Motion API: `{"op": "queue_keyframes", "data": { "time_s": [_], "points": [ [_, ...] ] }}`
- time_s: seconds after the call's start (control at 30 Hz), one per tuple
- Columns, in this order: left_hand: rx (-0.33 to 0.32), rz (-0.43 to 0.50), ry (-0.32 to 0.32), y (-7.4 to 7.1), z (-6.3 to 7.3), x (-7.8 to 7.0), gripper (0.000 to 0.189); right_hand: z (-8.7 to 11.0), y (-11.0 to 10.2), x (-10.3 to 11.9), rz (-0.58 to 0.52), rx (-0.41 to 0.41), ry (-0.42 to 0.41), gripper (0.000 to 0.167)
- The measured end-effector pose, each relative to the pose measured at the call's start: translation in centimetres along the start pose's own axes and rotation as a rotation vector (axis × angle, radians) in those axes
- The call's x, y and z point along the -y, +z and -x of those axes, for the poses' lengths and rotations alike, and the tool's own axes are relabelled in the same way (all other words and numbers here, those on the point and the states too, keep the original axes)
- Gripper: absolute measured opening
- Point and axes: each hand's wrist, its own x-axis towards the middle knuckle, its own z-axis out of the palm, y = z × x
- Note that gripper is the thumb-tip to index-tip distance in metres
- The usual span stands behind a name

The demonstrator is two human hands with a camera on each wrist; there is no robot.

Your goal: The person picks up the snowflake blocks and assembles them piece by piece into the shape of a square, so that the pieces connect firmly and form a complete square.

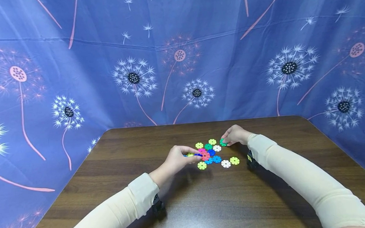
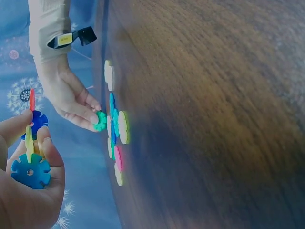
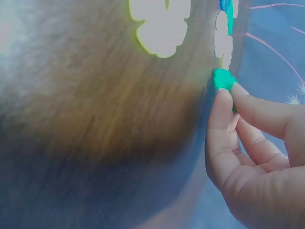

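Observation:
My left hand (image 1: 175, 159) holds a chain of notched plastic discs, joined edge to edge, above the table. In the left wrist view, the chain runs from a light-blue disc (image 2: 37, 177) through a yellow disc (image 2: 29, 144) and a dark-blue disc (image 2: 39, 120) to a red disc (image 2: 32, 99). At the far right of the loose discs, my right hand (image 1: 237, 135) pinches a green notched disc (image 3: 222, 79) between thumb and fingertips, close over the tabletop.
Several loose discs lie on the brown wooden table (image 1: 187, 200) between my hands, among them a yellow disc (image 1: 234, 161), a white disc (image 1: 225, 164) and a blue disc (image 1: 217, 159). A blue dandelion-print cloth (image 1: 229, 66) hangs behind the table's far edge.

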Motion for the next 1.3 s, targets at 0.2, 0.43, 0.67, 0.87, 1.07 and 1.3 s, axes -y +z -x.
{"op": "queue_keyframes", "data": {
  "time_s": [0.2, 0.43, 0.67, 0.87, 1.07, 1.3],
  "points": [
    [-0.005, -0.001, -0.012, -0.1, -0.2, 0.1, 0.024, 0.9, 0.0, 0.1, -0.079, 0.011, -0.030, 0.024],
    [-0.012, 0.007, -0.028, -0.3, -0.6, 0.3, 0.025, 2.4, 0.4, 0.8, -0.147, -0.020, -0.101, 0.029],
    [-0.042, 0.022, -0.026, -0.3, -0.7, 0.6, 0.023, 4.5, 1.3, 2.1, -0.193, -0.007, -0.161, 0.027],
    [-0.050, 0.026, -0.017, -0.6, -1.0, 0.4, 0.022, 6.4, 2.3, 2.6, -0.222, -0.007, -0.267, 0.028],
    [-0.039, 0.000, -0.016, -0.8, -1.1, 0.0, 0.023, 8.0, 3.4, 3.1, -0.166, -0.063, -0.328, 0.032],
    [-0.042, 0.020, -0.028, -0.8, -1.2, 0.1, 0.022, 9.5, 4.2, 3.6, -0.119, -0.107, -0.384, 0.030]
  ]
}}
